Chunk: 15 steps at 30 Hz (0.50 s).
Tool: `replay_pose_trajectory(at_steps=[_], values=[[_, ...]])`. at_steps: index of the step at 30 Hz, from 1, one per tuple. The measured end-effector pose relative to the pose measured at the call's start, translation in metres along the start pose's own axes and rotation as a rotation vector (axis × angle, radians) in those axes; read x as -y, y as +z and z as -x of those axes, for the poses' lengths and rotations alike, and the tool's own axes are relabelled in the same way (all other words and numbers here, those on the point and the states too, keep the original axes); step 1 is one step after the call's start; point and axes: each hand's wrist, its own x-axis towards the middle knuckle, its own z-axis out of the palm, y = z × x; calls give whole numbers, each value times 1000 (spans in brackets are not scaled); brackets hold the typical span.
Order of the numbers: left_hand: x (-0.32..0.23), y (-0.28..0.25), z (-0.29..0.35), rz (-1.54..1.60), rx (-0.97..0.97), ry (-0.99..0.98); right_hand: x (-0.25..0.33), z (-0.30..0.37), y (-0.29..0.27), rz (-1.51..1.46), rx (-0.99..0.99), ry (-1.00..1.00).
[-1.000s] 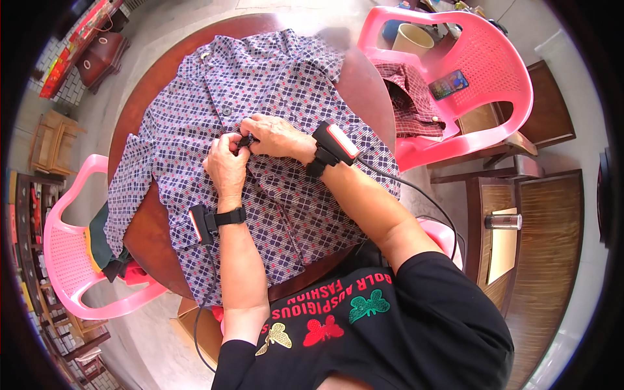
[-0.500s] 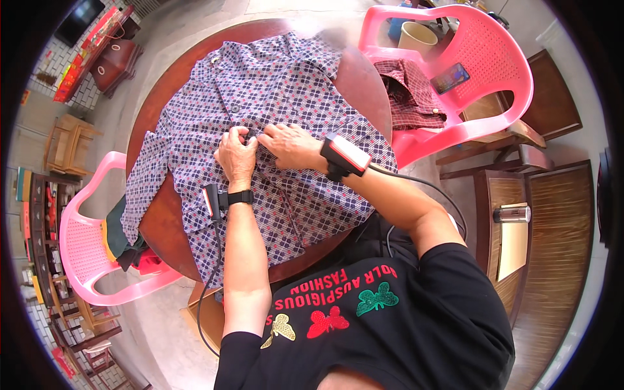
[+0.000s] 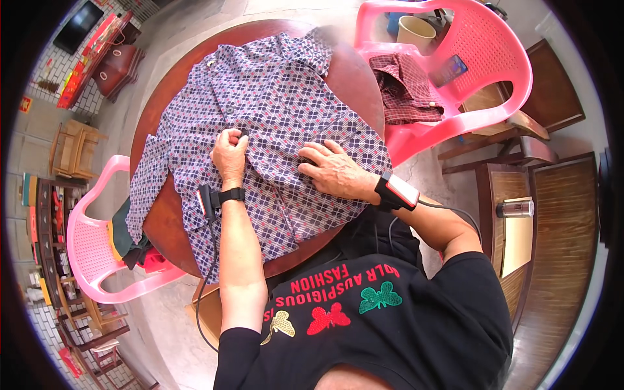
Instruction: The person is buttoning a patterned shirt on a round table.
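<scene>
A checked shirt (image 3: 273, 91) in navy, white and red lies spread on a round brown table (image 3: 162, 214), its collar toward the far left. My left hand (image 3: 229, 157) is closed, pinching the shirt's front edge between thumb and fingers close to a dark button (image 3: 244, 132). Another dark button (image 3: 229, 109) shows farther up the front. To the right, my right hand (image 3: 337, 170) rests palm down on the shirt, fingers apart and slightly bent, with nothing visible in it. Each wrist carries a strapped device with a cable.
At the far right, a pink plastic chair (image 3: 491, 62) bears a dark red checked garment (image 3: 413, 91) and a phone (image 3: 450, 70). Another pink chair (image 3: 88, 244) stands at the left with folded clothes (image 3: 130, 237). A metal cup (image 3: 517, 208) sits on wooden furniture at the right.
My right hand has moved right, away from my left hand, and its fingers have opened onto the cloth. My left hand keeps its pinch at the shirt front.
</scene>
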Motion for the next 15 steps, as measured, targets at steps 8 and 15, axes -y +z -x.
replay_pose_trajectory(at_steps=[8, 15], values=[[30, -38, -24, 1075, -52, -519, -1, -2, -4, -12, 70, -17], [-7, -88, 6, 910, 257, -420, -4, -4, -3, -17, -12, -43]])
